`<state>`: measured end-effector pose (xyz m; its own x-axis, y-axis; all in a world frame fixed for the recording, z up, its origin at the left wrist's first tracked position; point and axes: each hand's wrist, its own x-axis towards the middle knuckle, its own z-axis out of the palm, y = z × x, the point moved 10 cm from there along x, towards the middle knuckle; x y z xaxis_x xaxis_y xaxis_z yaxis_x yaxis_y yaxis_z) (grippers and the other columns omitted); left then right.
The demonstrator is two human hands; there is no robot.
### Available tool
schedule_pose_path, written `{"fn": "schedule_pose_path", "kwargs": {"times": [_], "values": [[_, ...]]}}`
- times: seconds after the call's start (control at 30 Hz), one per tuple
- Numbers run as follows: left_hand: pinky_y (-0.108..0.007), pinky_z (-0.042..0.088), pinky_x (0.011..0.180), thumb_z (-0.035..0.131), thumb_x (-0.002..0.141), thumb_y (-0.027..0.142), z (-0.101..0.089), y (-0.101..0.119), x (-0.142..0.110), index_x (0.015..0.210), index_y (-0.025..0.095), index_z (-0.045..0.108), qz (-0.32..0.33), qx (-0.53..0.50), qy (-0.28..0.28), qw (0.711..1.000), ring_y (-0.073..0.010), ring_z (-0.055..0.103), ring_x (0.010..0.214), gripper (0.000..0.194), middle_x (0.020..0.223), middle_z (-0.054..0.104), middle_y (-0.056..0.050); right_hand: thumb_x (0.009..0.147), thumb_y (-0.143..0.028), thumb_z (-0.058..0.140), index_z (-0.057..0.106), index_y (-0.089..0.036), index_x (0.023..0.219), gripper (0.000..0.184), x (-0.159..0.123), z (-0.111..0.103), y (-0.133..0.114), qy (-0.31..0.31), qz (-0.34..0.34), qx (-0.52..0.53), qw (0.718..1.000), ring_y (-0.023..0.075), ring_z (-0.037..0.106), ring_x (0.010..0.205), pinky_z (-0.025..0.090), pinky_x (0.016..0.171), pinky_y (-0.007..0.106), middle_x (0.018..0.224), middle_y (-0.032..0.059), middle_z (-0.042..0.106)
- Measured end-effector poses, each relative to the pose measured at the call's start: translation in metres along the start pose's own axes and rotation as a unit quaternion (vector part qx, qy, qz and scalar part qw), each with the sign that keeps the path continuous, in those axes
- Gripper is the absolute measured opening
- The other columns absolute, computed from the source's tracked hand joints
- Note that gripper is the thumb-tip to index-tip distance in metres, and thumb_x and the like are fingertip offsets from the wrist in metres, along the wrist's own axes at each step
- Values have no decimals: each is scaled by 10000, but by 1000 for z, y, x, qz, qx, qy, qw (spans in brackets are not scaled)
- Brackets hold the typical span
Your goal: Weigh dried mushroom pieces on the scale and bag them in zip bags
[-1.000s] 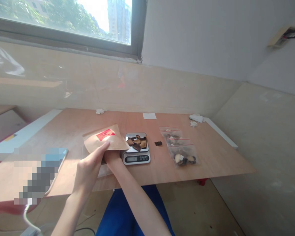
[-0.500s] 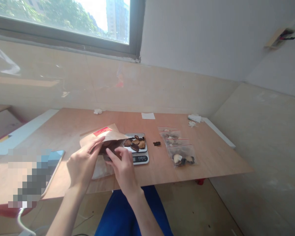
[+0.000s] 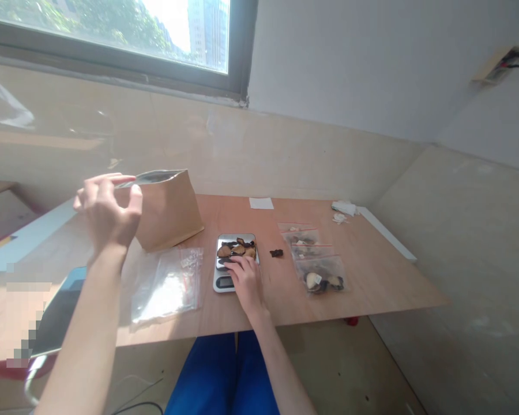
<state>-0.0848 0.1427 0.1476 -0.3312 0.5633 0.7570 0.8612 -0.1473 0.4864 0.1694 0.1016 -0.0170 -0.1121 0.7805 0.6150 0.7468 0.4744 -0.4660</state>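
Observation:
At the back left of the table, my left hand (image 3: 108, 210) has the top left corner of a brown paper bag (image 3: 166, 213) between its thumb and fingers. The bag is upright, its mouth open and silvery inside. My right hand (image 3: 246, 282) reaches over a small digital scale (image 3: 218, 286). Its fingers are stretched out and apart, the tips at a dark slice among the dried brown and black slices (image 3: 239, 250) on the scale's plate. Whether those fingertips press on the slice cannot be made out.
Clear zip bags (image 3: 168, 291) lie flat left of the scale. One dark dried piece (image 3: 276, 253) lies right of it, beside filled zip bags (image 3: 322, 274). White paper (image 3: 261, 203) and crumpled tissue (image 3: 345, 208) lie farther back. A tablet-like device (image 3: 63, 308) is at left.
The paper bag has gone from tilted over the clear bags to upright at the back left, with my left hand. My right hand has moved from the bag's mouth to the scale.

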Motion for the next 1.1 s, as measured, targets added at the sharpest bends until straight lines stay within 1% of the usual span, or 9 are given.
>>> {"fn": "schedule_pose_path", "kwargs": {"times": [0.13,0.2,0.27,0.37,0.5,0.57,0.67,0.97,1.1], "values": [[-486,352,1013,391,896,282,-16,7,-52,1001,218,598,17,-21,26,999,-230,490,1168,241,1137,596,-70,849,-219,597,683,-272,1046,221,0,15,1,-41,-12,-126,991,252,542,1044,457,867,426,1195,81,588],[-460,383,989,390,886,249,-16,9,-87,938,190,597,17,-33,17,999,-224,532,1080,222,1042,608,-83,863,-266,579,628,-298,1156,300,-7,13,-1,-55,-3,-151,987,282,519,1082,451,859,459,1284,100,521],[-404,457,875,396,864,243,-8,7,-122,865,163,598,2,-48,-9,999,-209,563,926,218,922,604,-82,891,-282,526,544,-325,1258,370,-19,5,-5,-57,7,-149,987,294,496,1122,444,862,474,1341,112,456],[-325,475,702,372,857,290,23,-4,-166,852,164,591,-47,-47,-120,991,-171,543,725,253,857,578,-72,924,-240,436,480,-305,1311,395,-42,-14,-5,-31,40,-116,992,268,494,1136,444,871,444,1319,126,449],[-320,453,676,378,838,353,62,-25,-206,902,183,561,-105,-28,-254,961,-187,548,717,258,854,573,-67,916,-185,400,588,-216,1148,299,-76,-38,21,17,110,-52,992,218,552,1028,469,842,375,1162,126,527],[-342,442,710,366,836,371,75,-29,-216,872,184,537,-92,-1,-289,953,-217,557,767,256,818,567,-72,904,-144,377,626,-189,1021,278,-88,-44,38,29,138,-15,990,194,579,959,485,805,332,1072,115,552],[-359,420,742,351,846,396,83,-27,-221,843,199,503,-48,34,-309,949,-238,547,806,249,792,562,-65,877,-93,362,635,-184,911,290,-94,-44,52,25,162,21,986,178,593,901,489,768,297,977,89,573],[-347,398,737,354,847,401,83,-24,-222,793,218,465,-36,39,-320,946,-232,532,814,220,796,564,-48,859,-85,389,640,-208,859,279,-94,-38,50,19,169,2,985,197,565,866,460,753,325,911,63,598],[-342,396,733,348,849,402,85,-24,-222,792,217,466,-37,40,-328,943,-229,527,811,227,796,560,-47,876,-145,425,634,-205,919,221,-80,-39,47,17,181,22,983,186,579,881,475,767,312,938,63,579]]}}
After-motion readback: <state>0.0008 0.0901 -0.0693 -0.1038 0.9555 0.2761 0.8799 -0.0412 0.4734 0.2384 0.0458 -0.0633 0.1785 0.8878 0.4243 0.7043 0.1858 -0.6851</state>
